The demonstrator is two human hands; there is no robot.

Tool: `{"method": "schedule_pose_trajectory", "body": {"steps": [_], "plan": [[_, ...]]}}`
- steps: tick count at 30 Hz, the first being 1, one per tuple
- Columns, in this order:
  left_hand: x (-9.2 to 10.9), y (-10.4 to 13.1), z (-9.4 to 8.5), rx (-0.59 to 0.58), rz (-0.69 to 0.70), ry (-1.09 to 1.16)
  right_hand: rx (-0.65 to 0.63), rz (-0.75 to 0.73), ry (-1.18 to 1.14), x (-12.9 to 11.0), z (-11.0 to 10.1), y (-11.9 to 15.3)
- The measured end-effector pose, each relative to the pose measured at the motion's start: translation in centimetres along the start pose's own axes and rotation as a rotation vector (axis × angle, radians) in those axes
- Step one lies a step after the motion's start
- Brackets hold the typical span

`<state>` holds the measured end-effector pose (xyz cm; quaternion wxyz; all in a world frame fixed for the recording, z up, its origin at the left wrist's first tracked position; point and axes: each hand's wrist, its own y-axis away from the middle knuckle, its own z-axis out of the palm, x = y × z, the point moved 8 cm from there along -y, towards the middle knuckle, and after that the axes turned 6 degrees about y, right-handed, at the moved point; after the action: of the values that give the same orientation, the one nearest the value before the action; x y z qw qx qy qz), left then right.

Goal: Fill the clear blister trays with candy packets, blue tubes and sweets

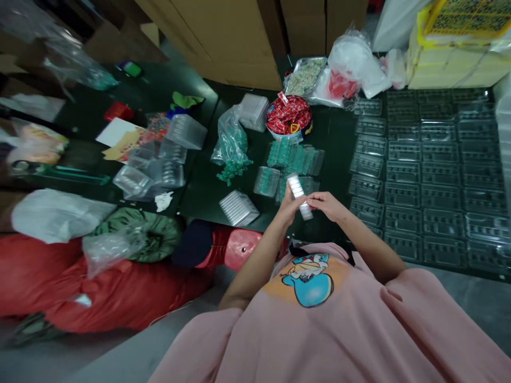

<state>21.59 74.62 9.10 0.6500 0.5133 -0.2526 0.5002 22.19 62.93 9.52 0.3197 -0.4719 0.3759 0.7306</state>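
Note:
A small stack of clear plastic trays [296,186], whitish along its edges, stands tilted between my two hands above the table's front part. My left hand [288,206] is closed around its left side. The fingers of my right hand [325,204] pinch the stack's right edge. Just beyond lie clear trays filled with small green pieces [289,154], and one more filled tray [266,181] sits to their left. Another stack of clear trays [238,208] lies left of my left hand. A plastic bag [232,133] spills loose green pieces onto the dark table [335,143].
Rows of clear trays [403,173] cover the table's right side. Behind the filled trays stands a round tin [288,114] of red pieces beside a tray stack [253,111]. Cardboard boxes [223,42] and a yellow crate [451,64] border the back. Red bags [131,292] lie front left.

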Motion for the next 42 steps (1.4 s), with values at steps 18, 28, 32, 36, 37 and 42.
{"method": "schedule_pose_trajectory", "body": {"steps": [18, 28, 32, 36, 37, 42], "plan": [[-1.0, -6.9, -0.1, -0.059, -0.141, 0.022, 0.625, -0.14, -0.147, 0.5, -9.4, -0.7], [0.0, -9.8, -2.2, -0.023, -0.278, 0.136, 1.078, -0.005, -0.43, 3.3, -20.8, -8.1], [0.5, -10.8, -3.3, -0.01, -0.316, 0.158, 1.147, 0.103, -0.641, 5.1, -22.2, -13.2], [0.7, -12.3, -4.0, -0.013, -0.348, 0.17, 1.201, 0.153, -0.688, 6.5, -22.9, -18.2], [0.7, -12.7, -4.1, -0.014, -0.357, 0.171, 1.214, 0.163, -0.697, 6.8, -23.0, -19.4], [0.7, -14.4, -3.8, -0.016, -0.386, 0.192, 1.262, 0.184, -0.714, 7.3, -24.1, -24.2]]}}
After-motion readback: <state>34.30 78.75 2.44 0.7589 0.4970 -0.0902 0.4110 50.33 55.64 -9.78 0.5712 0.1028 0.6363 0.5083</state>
